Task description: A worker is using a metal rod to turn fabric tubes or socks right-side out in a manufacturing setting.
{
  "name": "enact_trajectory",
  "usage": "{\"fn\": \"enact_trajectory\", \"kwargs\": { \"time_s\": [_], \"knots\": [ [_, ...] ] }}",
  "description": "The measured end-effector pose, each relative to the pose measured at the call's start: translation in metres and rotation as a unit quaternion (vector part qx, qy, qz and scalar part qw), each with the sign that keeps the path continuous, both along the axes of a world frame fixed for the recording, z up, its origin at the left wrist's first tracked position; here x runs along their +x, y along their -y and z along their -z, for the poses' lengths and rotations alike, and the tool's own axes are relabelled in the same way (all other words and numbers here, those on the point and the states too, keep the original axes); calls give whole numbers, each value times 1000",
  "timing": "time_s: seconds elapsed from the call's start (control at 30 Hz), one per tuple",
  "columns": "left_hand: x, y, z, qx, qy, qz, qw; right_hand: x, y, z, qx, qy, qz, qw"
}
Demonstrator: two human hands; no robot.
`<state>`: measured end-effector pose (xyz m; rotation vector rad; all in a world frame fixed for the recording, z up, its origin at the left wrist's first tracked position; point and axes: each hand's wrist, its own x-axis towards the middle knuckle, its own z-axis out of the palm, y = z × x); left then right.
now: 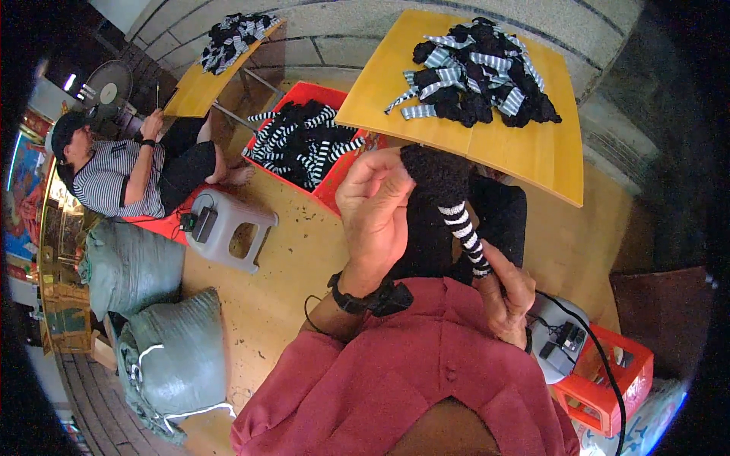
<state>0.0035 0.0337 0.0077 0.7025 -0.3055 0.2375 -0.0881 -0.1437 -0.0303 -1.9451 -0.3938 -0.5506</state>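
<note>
In the head view, a fuzzy black knit piece with a black-and-white striped tube (437,178) is held up between the person's two hands, in front of the near edge of the yellow worktop (551,159). The left hand (372,209) has its thumb and fingertips together, pinching the fuzzy end at its left side. The right hand (507,295) is at the narrow lower end of the tube, its fingers touching the stripes; whether they are closed around it, I cannot tell.

The step in hand looks like handling this single piece, with the tube extended between the hands. The next move seems to call for a sure pinch on the fuzzy part and careful fingers at the tube's tip, as the soft knit could slip or twist.

Similar pieces lie heaped on the worktop (487,80), and more striped ones fill the red crate (323,199) to the left. A co-worker (114,171) sits farther left, beside a second worktop (190,95) bearing another heap (234,42).
</note>
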Motion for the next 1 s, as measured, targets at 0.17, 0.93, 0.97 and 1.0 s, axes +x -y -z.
{"fn": "enact_trajectory", "kwargs": {
  "time_s": [0.17, 0.93, 0.97, 1.0],
  "knots": [
    [-1, 0, -30, 74, -47, 21, 996, 0, 0, 3, 33, -19, 1, 999],
    [0, -4, -3, 144, -47, 4, 988, -1, 2, 24, 131, -30, 8, 991],
    [-3, -1, -3, 130, -53, 4, 990, -5, -3, 22, 260, -95, -26, 961],
    [-5, 1, -2, 110, -62, 11, 992, -6, -6, 20, 383, -157, -61, 908]
  ]
}}
